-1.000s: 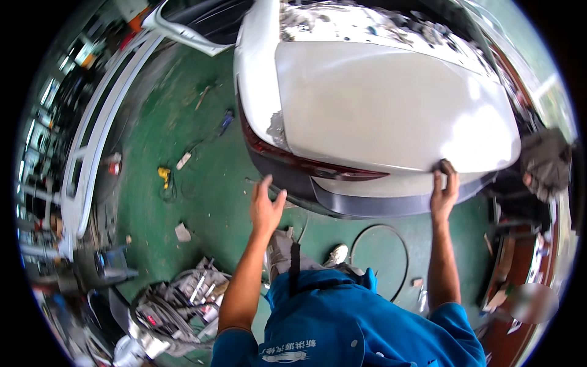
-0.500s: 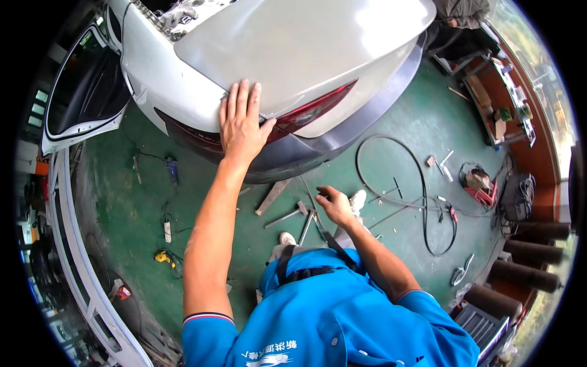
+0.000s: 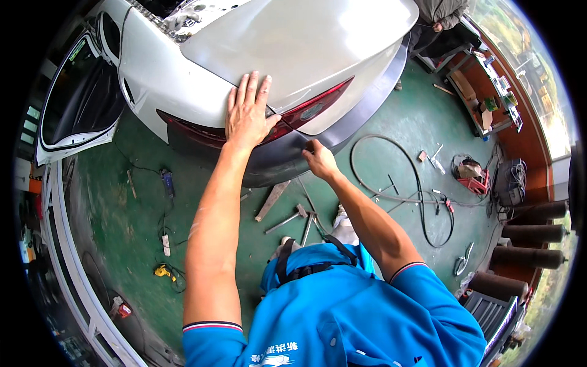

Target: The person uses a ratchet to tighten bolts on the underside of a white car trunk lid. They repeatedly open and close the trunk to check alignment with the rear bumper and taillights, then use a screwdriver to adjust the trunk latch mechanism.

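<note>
The rear of a pale car stands before me, its trunk lid (image 3: 275, 46) down. My left hand (image 3: 246, 122) lies flat with fingers stretched over the seam between the rear fender (image 3: 165, 79) and the lid. Its thumb reaches the red tail light (image 3: 315, 109). Lower and to the right, my right hand (image 3: 321, 162) is closed at the dark grey bumper (image 3: 287, 156), its fingers curled in near the bumper's upper part. Whether anything sits between those fingers is hidden.
A hammer (image 3: 287, 219) and a wooden wedge (image 3: 271, 202) lie on the green floor near my feet. A looped black hose (image 3: 420, 208) lies at right. Power tools and cords lie at left, below an open car door (image 3: 79, 98). Another person (image 3: 437, 21) stands beyond the bumper.
My right hand has risen from beside my leg to the bumper, its fingers now curled in. The left hand stays on the car, and the view has shifted slightly.
</note>
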